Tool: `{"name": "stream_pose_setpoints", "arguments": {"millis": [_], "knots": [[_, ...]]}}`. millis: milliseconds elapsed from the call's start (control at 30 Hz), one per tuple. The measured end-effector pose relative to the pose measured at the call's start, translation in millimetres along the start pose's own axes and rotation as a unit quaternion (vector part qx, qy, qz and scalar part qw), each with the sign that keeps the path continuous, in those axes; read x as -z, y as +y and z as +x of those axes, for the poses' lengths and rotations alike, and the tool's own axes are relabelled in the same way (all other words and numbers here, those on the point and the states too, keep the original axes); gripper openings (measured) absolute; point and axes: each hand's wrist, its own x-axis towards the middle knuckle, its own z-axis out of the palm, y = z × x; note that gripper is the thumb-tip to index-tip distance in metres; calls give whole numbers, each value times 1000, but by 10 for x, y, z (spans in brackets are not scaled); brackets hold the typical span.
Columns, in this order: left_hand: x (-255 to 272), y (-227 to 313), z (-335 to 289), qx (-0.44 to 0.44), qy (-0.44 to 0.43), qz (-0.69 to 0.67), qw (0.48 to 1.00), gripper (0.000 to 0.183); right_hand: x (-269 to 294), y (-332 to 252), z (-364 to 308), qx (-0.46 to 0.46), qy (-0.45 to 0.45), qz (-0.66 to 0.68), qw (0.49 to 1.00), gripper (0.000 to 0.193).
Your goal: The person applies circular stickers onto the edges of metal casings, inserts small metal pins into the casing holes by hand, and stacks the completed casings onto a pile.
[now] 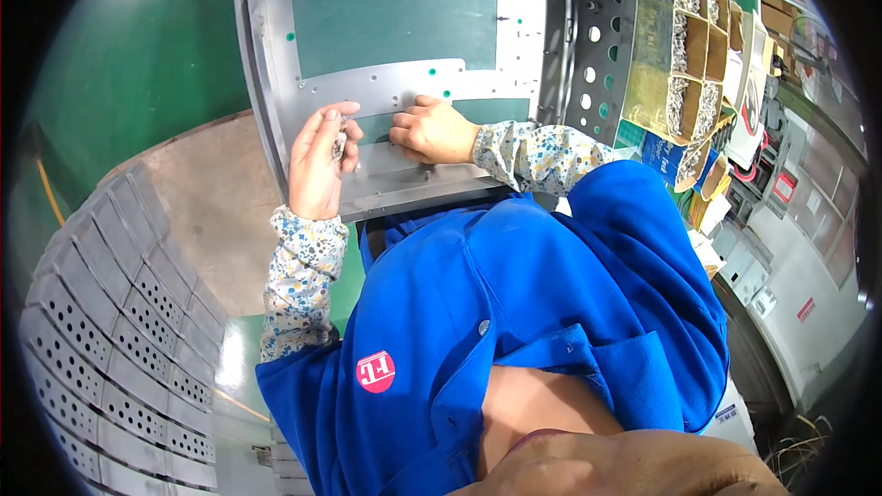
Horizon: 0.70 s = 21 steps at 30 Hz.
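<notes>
A large grey sheet-metal enclosure (367, 84) lies in front of me, with rectangular cutouts, small holes and several studs. Inside its left near part, my left hand (317, 163) is half curled, palm turned inward. Small metal fasteners (340, 143) sit between its thumb and fingers; their exact kind is too small to tell. My right hand (436, 131) is closed low over the near strip of the enclosure, close to the lower cutout. Its fingertips are bent under, so anything pinched there is hidden.
To the right stands a divided cardboard box (698, 37) holding many small metal parts in its compartments. Grey perforated metal panels (119, 340) are stacked at the left. A brown board (216, 188) lies beside the enclosure's left edge.
</notes>
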Motion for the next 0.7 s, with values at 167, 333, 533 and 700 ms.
{"name": "stream_pose_setpoints", "arguments": {"millis": [167,333,533,700], "knots": [[56,-55,42,-17,-3,9,1000,20,-55,-7,29,30,19,-23,999,7],[66,-85,30,-30,1,39,999,16,-20,-51,38,45,7,-40,998,6],[58,-108,65,-41,18,57,997,13,-20,-64,51,51,28,-39,998,6],[49,-115,63,-38,16,89,995,12,-44,-94,65,85,41,-88,992,5]]}}
